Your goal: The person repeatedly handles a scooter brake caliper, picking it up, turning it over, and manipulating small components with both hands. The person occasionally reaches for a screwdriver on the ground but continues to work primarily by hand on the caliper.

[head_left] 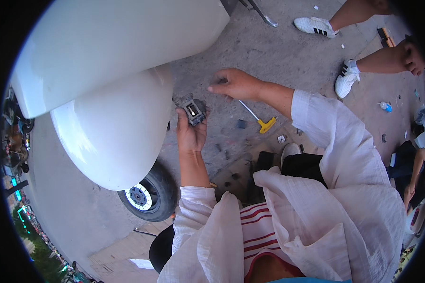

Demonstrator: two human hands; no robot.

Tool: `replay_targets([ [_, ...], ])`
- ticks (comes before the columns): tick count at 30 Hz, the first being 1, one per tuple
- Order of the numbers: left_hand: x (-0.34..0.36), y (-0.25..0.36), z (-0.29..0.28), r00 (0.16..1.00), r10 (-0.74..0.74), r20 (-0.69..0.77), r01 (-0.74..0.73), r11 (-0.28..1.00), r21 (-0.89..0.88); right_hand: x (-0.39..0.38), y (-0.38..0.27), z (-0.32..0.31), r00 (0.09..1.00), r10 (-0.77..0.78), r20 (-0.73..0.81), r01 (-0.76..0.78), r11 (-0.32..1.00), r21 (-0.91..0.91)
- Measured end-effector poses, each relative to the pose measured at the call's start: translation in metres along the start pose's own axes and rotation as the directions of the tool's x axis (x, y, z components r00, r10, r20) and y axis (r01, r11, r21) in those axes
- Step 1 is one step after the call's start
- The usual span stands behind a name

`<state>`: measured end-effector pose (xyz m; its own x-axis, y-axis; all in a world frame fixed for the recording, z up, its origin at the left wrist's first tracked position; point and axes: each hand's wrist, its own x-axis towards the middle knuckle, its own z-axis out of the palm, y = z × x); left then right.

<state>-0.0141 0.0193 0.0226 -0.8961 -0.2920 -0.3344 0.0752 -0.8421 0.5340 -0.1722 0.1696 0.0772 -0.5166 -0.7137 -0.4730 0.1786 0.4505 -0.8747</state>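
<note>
My left hand (pixel 191 134) holds up a grimy grey brake caliper (pixel 195 109), gripped from below between the thumb and fingers. A rectangular opening in the caliper faces up and shows bright metal inside. To the right of it and a little farther off, my right hand (pixel 233 85) hangs in the air, apart from the caliper. Its thumb and fingers are bent together in a pinch, slightly blurred, and anything between the tips is too small to make out. A T-handle hex key with a yellow grip (pixel 267 125) lies on the ground below my right forearm.
White glossy bodywork (pixel 113 127) of a vehicle fills the left, above a wheel with a black tyre (pixel 167 195). Small dark parts and a square metal piece (pixel 281 139) lie nearby. A person's white shoes (pixel 316 27) stand far right; another person sits at the right edge.
</note>
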Motion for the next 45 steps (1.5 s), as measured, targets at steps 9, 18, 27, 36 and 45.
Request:
replay_targets([
  [9, 0.004, -0.003, 0.003, 0.989, 0.033, -0.143, -0.026, 0.998, 0.052, -0.004, 0.138, -0.018, 0.986, 0.069, 0.151, 0.079, 0.608, -0.79],
  [18, 0.002, -0.001, 0.007, 0.994, -0.015, -0.112, 0.02, 0.999, 0.045, -0.017, 0.21, -0.005, 0.968, -0.156, 0.197, 0.251, 0.57, -0.782],
  [27, -0.004, 0.006, 0.011, 0.996, -0.082, 0.036, 0.083, 0.996, -0.032, -0.023, 0.217, -0.023, 0.996, -0.022, -0.083, -0.047, 0.667, -0.743],
  [36, -0.002, 0.007, 0.007, 0.997, -0.024, -0.075, 0.028, 0.998, 0.062, -0.03, 0.232, -0.065, 0.972, -0.193, -0.137, 0.0, 0.577, -0.817],
  [45, -0.003, 0.009, 0.005, 0.988, -0.147, 0.053, 0.151, 0.985, -0.082, 0.006, 0.175, -0.044, 0.971, -0.199, -0.132, 0.056, 0.725, -0.686],
])
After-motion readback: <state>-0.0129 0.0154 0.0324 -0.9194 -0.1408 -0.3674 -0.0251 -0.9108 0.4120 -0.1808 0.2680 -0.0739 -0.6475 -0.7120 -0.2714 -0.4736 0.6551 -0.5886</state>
